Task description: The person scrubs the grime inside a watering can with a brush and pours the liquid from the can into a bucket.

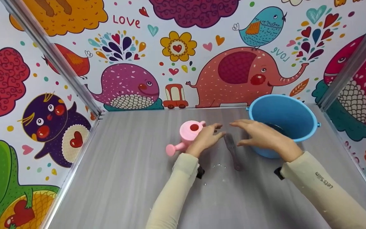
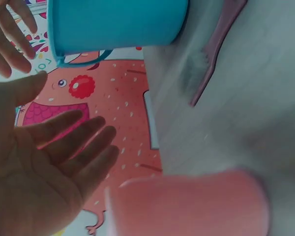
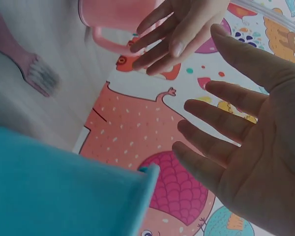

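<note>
A pink toy watering can (image 1: pixel 187 131) stands on the table, its spout toward the front left. My left hand (image 1: pixel 206 137) hovers beside it with relaxed, spread fingers; the left wrist view shows a bare palm (image 2: pixel 44 182). To the right, my right hand (image 1: pixel 260 135) is held in front of the blue bucket (image 1: pixel 265 153), its fingers extended and holding nothing, as the right wrist view also shows. A small brush (image 1: pixel 233 154) with a dull pink handle lies between the hands; its pale bristles (image 3: pixel 43 76) show in the right wrist view.
Small wet spots (image 1: pixel 218 165) mark the grey tabletop (image 1: pixel 122 178) near the brush. Something dark, hard to make out, lies inside the bucket. Printed cartoon panels (image 1: pixel 176 19) and metal posts (image 1: pixel 59 57) enclose the table at the back and sides.
</note>
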The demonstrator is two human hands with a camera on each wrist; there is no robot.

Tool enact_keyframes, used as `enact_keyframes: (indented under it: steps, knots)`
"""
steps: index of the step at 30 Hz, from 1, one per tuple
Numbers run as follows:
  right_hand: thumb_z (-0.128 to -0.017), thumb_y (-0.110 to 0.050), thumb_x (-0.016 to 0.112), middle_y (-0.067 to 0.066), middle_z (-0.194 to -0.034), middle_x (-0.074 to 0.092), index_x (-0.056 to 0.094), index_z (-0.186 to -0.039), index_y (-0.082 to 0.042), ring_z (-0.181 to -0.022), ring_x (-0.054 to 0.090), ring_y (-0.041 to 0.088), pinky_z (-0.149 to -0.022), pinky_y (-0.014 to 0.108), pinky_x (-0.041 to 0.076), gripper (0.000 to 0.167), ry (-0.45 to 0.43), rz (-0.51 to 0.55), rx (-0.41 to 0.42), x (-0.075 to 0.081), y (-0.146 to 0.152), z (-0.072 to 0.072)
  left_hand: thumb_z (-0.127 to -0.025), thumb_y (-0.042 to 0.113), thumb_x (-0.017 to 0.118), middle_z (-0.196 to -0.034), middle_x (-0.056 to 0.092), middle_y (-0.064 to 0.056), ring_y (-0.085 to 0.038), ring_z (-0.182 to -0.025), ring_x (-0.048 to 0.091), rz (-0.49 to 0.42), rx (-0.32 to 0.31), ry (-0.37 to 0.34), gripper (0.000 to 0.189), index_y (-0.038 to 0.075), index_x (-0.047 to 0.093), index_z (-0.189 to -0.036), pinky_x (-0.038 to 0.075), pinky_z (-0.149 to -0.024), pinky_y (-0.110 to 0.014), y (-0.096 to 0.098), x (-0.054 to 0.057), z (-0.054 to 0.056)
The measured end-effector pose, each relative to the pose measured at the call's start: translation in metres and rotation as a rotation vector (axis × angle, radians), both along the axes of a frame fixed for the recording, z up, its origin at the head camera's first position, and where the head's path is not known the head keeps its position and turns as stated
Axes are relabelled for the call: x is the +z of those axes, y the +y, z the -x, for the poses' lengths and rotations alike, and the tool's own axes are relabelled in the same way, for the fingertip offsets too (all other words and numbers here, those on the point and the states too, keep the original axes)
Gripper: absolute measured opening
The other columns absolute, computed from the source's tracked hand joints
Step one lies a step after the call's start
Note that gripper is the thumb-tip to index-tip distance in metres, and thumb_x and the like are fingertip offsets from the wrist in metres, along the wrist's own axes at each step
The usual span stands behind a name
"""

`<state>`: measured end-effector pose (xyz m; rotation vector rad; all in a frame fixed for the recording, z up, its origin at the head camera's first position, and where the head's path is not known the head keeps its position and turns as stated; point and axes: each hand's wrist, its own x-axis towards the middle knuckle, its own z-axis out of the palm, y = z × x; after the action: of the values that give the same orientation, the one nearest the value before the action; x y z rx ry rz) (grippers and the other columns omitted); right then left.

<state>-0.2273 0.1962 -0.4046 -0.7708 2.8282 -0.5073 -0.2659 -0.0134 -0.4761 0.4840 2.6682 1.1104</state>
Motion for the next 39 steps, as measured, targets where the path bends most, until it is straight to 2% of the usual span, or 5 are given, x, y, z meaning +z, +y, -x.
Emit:
enact_keyframes:
  steps: [6, 15, 24, 31, 39]
  knots:
    - [-0.083, -0.035, 0.078, 0.017, -0.141, 0.057, 0.054, -0.141, -0.009, -0.131, 0.054, 0.041, -0.102, 0.057, 0.046, 0.068, 0.003, -0.01, 0.046, -0.015, -0.001, -0.008, -0.101, 0.037, 0.055, -0.145, 0.056, -0.012, -0.029, -0.134, 0.054, -0.023, 0.075, -0.016, 0.05, 0.009, 0.052, -0.142, 0.044, -0.109, -0.043, 0.009, -0.017, -0.006]
    - [-0.083, -0.033, 0.079, 0.018, -0.136, 0.062, 0.059, -0.137, -0.008, -0.124, 0.06, 0.039, -0.098, 0.055, 0.05, 0.063, -0.04, 0.015, 0.072, -0.037, 0.005, -0.014, -0.098, 0.039, 0.059, -0.146, 0.052, -0.018, -0.032, -0.138, 0.048, -0.024, 0.257, -0.053, 0.058, 0.004, 0.05, -0.143, 0.04, -0.113, -0.046, 0.022, -0.04, -0.013]
    - [-0.085, -0.031, 0.077, 0.021, -0.134, 0.062, 0.059, -0.134, -0.005, -0.122, 0.06, 0.039, -0.099, 0.056, 0.048, 0.058, -0.078, 0.021, 0.078, -0.054, 0.008, -0.016, -0.095, 0.034, 0.064, -0.159, 0.024, -0.03, -0.042, -0.149, 0.025, -0.123, 0.35, -0.045, 0.08, -0.013, 0.027, -0.149, 0.025, -0.121, -0.05, 0.031, -0.061, -0.005]
    - [-0.087, -0.028, 0.076, 0.019, -0.134, 0.062, 0.06, -0.134, -0.005, -0.122, 0.061, 0.038, -0.1, 0.056, 0.048, 0.055, -0.125, 0.028, 0.049, -0.072, 0.01, -0.017, -0.092, 0.031, 0.07, -0.16, 0.018, -0.03, -0.042, -0.151, 0.021, -0.154, 0.472, -0.015, 0.089, -0.014, 0.019, -0.15, 0.023, -0.122, -0.048, 0.041, -0.068, 0.002]
    - [-0.088, -0.029, 0.075, 0.018, -0.135, 0.062, 0.06, -0.134, -0.003, -0.122, 0.061, 0.037, -0.1, 0.055, 0.048, 0.055, -0.17, 0.061, 0.035, -0.089, 0.012, -0.017, -0.088, 0.033, 0.073, -0.159, 0.015, -0.033, -0.045, -0.15, 0.018, -0.281, 0.631, -0.028, 0.1, -0.015, 0.011, -0.151, 0.02, -0.122, -0.05, 0.051, -0.069, 0.011]
